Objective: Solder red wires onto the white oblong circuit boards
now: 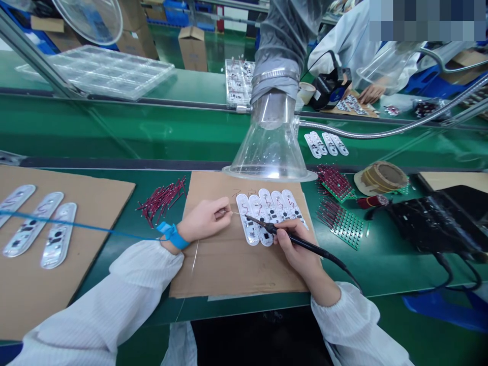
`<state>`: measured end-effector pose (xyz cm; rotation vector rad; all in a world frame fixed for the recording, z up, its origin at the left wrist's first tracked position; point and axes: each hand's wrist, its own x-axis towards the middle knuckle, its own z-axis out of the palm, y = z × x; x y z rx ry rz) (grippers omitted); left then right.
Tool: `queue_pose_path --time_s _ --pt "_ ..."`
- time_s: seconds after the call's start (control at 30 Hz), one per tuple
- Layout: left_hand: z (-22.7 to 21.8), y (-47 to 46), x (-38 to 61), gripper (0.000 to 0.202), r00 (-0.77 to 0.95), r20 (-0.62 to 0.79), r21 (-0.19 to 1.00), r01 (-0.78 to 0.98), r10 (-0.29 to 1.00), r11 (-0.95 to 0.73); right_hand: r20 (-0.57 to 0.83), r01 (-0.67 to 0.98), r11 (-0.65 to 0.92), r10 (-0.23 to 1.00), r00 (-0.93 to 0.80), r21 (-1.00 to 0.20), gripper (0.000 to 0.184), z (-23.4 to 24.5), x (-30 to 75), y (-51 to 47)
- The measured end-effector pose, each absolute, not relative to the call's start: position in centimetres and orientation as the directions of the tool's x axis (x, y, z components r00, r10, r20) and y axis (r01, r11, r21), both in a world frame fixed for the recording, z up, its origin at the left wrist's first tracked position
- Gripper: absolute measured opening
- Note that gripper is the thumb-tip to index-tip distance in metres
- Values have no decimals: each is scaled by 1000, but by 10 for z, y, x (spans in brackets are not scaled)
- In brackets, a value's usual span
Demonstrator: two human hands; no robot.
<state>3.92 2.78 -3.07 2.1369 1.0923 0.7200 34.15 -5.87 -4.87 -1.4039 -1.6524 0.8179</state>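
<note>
My left hand (204, 219) pinches a thin solder wire (232, 213), whose end reaches toward the boards. My right hand (295, 249) grips a black soldering iron (301, 241) like a pen. The iron's metal tip sits at the left end of a row of white oval circuit boards (267, 213), close to the wire's end. The boards lie side by side on a brown cardboard sheet (229, 264). A blue anti-static wrist strap (173, 235) circles my left wrist, and its cord runs off to the left.
A clear fume hood (270, 152) hangs just above the boards. To the right are green pegboards with red-leaded parts (341, 226), a tape roll (381, 178) and a black bag (430, 221). Loose red-leaded parts (162, 199) lie left. A co-worker's hand (371, 93) works across the green belt.
</note>
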Motion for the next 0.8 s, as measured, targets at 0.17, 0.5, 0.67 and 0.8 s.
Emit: queue_pose_path --time_s 0.17,0.5,0.67,0.8 --pt "-31 28 40 17 510 169 728 512 843 -456 166 464 182 983 -76 -867 24 -45 339 -59" --pt "-27 34 35 25 286 210 881 359 935 -307 84 484 125 991 -106 -866 25 -27 337 -43" --pt "-26 22 39 11 400 319 816 345 859 -463 178 417 191 982 -70 -888 28 -19 335 -45" --pt "-27 8 44 4 509 349 743 361 787 -563 279 287 231 950 139 -930 32 -31 341 -74"
